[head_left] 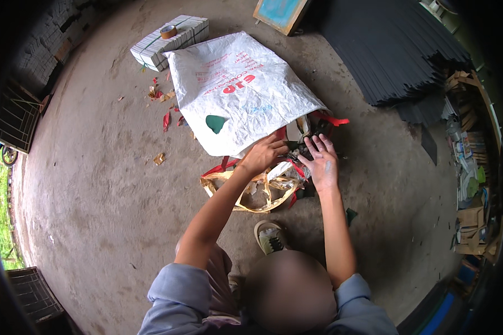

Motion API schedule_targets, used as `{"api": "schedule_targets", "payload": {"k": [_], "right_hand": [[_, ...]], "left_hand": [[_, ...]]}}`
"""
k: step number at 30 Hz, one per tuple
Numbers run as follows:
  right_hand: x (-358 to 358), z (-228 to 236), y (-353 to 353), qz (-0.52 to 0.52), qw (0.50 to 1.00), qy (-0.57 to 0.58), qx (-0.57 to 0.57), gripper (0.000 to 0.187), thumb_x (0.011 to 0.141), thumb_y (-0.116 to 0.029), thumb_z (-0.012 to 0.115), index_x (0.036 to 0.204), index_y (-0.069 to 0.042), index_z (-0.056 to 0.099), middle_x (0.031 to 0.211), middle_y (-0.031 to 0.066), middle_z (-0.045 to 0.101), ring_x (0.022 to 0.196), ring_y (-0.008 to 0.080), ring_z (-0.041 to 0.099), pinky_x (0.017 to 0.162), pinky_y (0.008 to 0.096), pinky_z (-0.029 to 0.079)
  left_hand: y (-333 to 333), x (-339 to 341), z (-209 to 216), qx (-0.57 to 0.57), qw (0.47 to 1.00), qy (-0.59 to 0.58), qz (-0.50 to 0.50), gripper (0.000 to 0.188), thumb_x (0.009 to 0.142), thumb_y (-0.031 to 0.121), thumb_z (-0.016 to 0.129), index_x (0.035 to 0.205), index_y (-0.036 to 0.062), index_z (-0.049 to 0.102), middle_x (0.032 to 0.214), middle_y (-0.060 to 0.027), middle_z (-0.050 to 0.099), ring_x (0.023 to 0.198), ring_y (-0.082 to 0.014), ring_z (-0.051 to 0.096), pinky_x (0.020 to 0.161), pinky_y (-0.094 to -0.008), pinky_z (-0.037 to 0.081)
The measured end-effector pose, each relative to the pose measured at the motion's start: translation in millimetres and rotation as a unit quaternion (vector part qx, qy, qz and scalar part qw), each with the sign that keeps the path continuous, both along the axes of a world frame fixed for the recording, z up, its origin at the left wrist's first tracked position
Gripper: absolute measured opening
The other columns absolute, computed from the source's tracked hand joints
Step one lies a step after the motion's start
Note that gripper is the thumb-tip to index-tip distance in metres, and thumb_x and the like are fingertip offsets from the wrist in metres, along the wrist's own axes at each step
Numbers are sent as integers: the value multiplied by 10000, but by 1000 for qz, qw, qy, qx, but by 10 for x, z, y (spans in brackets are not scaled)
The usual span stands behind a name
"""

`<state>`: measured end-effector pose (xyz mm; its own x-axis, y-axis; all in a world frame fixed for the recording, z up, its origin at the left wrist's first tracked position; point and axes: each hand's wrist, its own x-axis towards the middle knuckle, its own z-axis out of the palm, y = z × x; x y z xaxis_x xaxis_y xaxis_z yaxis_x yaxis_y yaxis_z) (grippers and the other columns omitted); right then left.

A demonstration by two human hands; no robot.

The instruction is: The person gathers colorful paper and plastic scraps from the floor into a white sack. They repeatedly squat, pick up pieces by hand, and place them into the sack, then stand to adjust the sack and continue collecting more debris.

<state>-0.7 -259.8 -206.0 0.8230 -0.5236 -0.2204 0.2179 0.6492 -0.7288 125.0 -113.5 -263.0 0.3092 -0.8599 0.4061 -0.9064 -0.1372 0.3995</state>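
A large white woven sack (240,84) with red print lies flat on the floor, its mouth toward me. At the near rim of that mouth, my left hand (265,154) is closed on the sack's edge, its fingertips partly hidden. My right hand (322,167) is open, fingers spread, palm turned up, beside dark and red scraps (297,154) that spill from the mouth. A red strip (334,119) sticks out at the right corner. Just below my left hand lies a tangle of yellowish strips (250,202). A dark green scrap (215,123) rests on top of the sack.
Behind the sack sits a strapped white bundle (179,40) with a roll of brown tape (168,32) on it. Stacked dark sheets (391,50) fill the far right. Cardboard pieces (471,223) line the right side. Small red and brown bits (166,120) litter the floor left of the sack.
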Motion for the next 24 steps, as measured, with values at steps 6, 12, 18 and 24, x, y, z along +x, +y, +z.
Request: {"api": "schedule_targets", "payload": {"k": [6,12,18,24], "right_hand": [[-351,48,-281,25,995,83,43,386,774,-1,457,1154,-67,478,1207,97,447,1197,309,421,950,663,342],[-569,373,-396,59,982,151,-92,273,847,-68,481,1115,-68,537,1157,74,512,1106,268,486,880,534,452],[-488,-58,-272,-20,695,123,-708,567,790,-253,678,1306,-173,456,1348,95,429,1240,363,358,976,519,320],[-183,-541,41,27,506,248,-826,611,796,-293,666,1349,-223,417,1438,110,286,1278,416,295,935,664,282]], "left_hand": [[-135,-131,35,2,1000,13,-26,180,794,186,581,964,130,581,981,-20,558,1002,-251,511,768,-356,493],[-235,-175,-121,53,997,27,51,170,787,174,577,948,122,567,992,-39,553,1012,-251,512,772,-363,492],[-270,-284,-208,25,990,36,136,214,775,185,602,952,77,548,994,-104,562,977,-301,531,782,-390,478],[-98,-383,-191,-79,982,77,155,352,722,101,662,1050,53,542,892,-135,611,873,-337,566,755,-415,459]]}}
